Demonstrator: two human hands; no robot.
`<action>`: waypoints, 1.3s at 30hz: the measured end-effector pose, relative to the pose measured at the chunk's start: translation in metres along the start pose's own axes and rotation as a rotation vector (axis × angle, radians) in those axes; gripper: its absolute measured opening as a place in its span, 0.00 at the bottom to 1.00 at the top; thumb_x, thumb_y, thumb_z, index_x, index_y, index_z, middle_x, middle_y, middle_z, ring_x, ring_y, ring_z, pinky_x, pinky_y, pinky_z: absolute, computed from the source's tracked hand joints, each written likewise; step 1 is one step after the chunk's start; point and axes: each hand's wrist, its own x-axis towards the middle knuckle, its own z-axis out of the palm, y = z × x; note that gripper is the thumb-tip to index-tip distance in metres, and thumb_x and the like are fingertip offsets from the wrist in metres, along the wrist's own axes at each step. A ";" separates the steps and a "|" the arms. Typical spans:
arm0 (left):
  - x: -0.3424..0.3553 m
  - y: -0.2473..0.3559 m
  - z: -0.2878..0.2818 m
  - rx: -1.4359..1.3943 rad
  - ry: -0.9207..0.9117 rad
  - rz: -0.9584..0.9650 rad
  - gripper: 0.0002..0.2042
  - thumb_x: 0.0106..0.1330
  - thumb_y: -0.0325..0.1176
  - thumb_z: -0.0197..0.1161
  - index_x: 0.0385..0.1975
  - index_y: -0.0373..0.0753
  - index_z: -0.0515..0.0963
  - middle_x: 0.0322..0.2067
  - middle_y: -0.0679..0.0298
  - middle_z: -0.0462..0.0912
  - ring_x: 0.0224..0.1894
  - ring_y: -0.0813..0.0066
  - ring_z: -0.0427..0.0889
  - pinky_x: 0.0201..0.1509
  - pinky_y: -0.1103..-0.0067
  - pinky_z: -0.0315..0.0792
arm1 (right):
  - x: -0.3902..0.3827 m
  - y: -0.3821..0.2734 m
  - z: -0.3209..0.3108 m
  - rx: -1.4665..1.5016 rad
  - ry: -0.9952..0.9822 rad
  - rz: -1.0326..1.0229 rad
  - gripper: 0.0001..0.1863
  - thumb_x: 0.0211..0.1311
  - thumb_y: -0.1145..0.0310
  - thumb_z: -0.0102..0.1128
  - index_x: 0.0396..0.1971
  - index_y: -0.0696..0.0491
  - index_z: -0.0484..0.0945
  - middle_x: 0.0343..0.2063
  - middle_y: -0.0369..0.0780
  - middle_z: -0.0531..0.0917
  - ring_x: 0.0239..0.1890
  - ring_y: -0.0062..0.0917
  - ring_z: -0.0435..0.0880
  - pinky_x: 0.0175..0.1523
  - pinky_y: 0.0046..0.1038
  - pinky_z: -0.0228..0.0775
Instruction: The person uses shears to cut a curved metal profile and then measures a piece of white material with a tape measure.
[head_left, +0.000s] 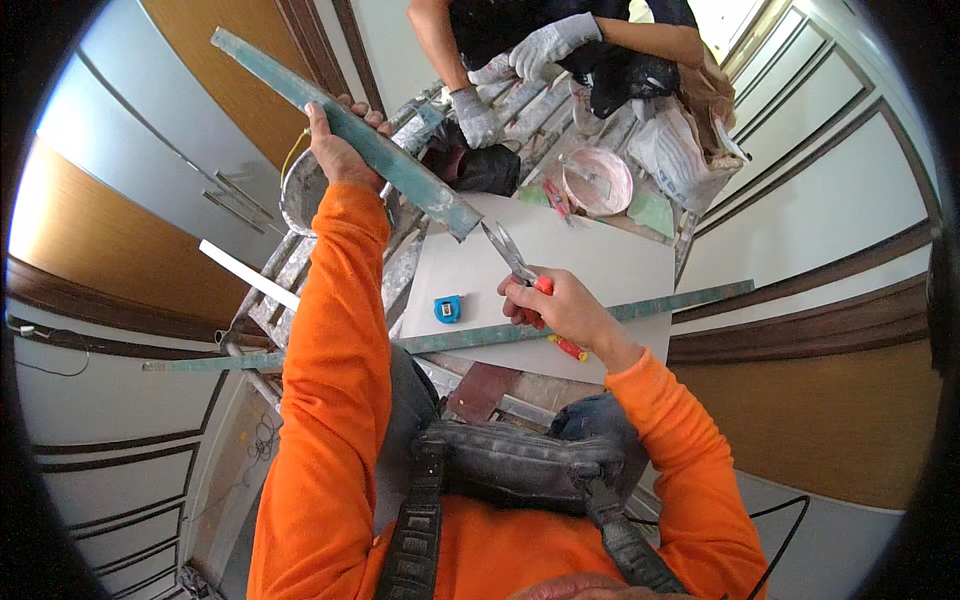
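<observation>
My left hand (348,150) grips a greenish metal channel (385,157), raised and slanting down toward the middle. In my right hand (568,308) are tin snips (510,255) with red handles, fingers wrapped round them. Their blades are parted and point at the channel's lower end; whether they touch it I cannot tell. Below lies a white board (460,265). On it rest a blue tape measure (448,309) and a long green metal strip (480,338) that runs across the near side. A red-and-yellow handled tool (569,347) lies just under my right hand.
Opposite, a co-worker sits with gloved hands (553,45) on a paint-splashed slatted platform (545,115). A pink-stained bucket (597,181), a white sack (665,150), red-handled pliers (557,201) and a dark bag (490,170) stand around. A metal bucket (300,195) is beside my left forearm.
</observation>
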 end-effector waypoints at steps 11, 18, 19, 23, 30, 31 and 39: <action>-0.011 -0.009 0.017 0.047 -0.130 -0.035 0.28 0.73 0.62 0.51 0.47 0.39 0.71 0.30 0.63 0.72 0.28 0.69 0.71 0.30 0.72 0.71 | 0.008 -0.012 0.013 0.090 -0.075 -0.038 0.12 0.71 0.61 0.59 0.38 0.56 0.80 0.27 0.34 0.83 0.28 0.16 0.76 0.34 0.22 0.68; -0.009 -0.013 0.014 -0.007 -0.234 -0.100 0.29 0.72 0.63 0.54 0.54 0.40 0.71 0.31 0.63 0.74 0.27 0.71 0.73 0.30 0.72 0.74 | 0.012 -0.002 0.013 0.035 -0.036 -0.066 0.16 0.70 0.57 0.60 0.39 0.57 0.80 0.25 0.34 0.80 0.28 0.18 0.76 0.38 0.24 0.69; -0.017 -0.010 0.025 0.046 -0.216 -0.111 0.30 0.72 0.63 0.54 0.55 0.40 0.71 0.30 0.63 0.75 0.27 0.70 0.75 0.31 0.71 0.75 | 0.012 -0.004 0.013 -0.003 -0.019 -0.065 0.16 0.70 0.57 0.60 0.39 0.57 0.80 0.25 0.34 0.80 0.28 0.18 0.76 0.38 0.24 0.69; -0.022 -0.006 0.033 0.146 -0.041 -0.197 0.29 0.71 0.64 0.54 0.49 0.40 0.72 0.28 0.63 0.75 0.26 0.71 0.75 0.31 0.71 0.76 | 0.014 -0.003 0.013 -0.082 -0.014 -0.019 0.17 0.70 0.56 0.60 0.38 0.57 0.80 0.24 0.35 0.80 0.28 0.19 0.76 0.38 0.25 0.69; -0.022 -0.012 0.025 0.092 -0.041 -0.113 0.27 0.71 0.64 0.55 0.39 0.40 0.69 0.27 0.65 0.72 0.25 0.73 0.72 0.29 0.76 0.73 | 0.012 0.001 0.017 -0.043 0.041 -0.098 0.17 0.70 0.56 0.59 0.39 0.57 0.80 0.24 0.35 0.81 0.27 0.20 0.77 0.37 0.26 0.70; -0.023 -0.012 0.026 0.087 -0.048 -0.116 0.28 0.71 0.64 0.55 0.39 0.40 0.69 0.27 0.65 0.71 0.25 0.74 0.72 0.28 0.76 0.73 | 0.012 0.000 0.017 -0.045 0.029 -0.084 0.17 0.70 0.57 0.60 0.39 0.58 0.80 0.24 0.35 0.81 0.28 0.21 0.78 0.37 0.26 0.70; -0.025 -0.011 0.026 0.126 -0.073 -0.049 0.28 0.71 0.65 0.54 0.42 0.41 0.71 0.28 0.66 0.72 0.27 0.73 0.72 0.30 0.75 0.71 | 0.011 0.011 0.015 0.017 0.017 -0.105 0.14 0.65 0.64 0.65 0.41 0.59 0.79 0.26 0.37 0.81 0.29 0.22 0.80 0.39 0.27 0.73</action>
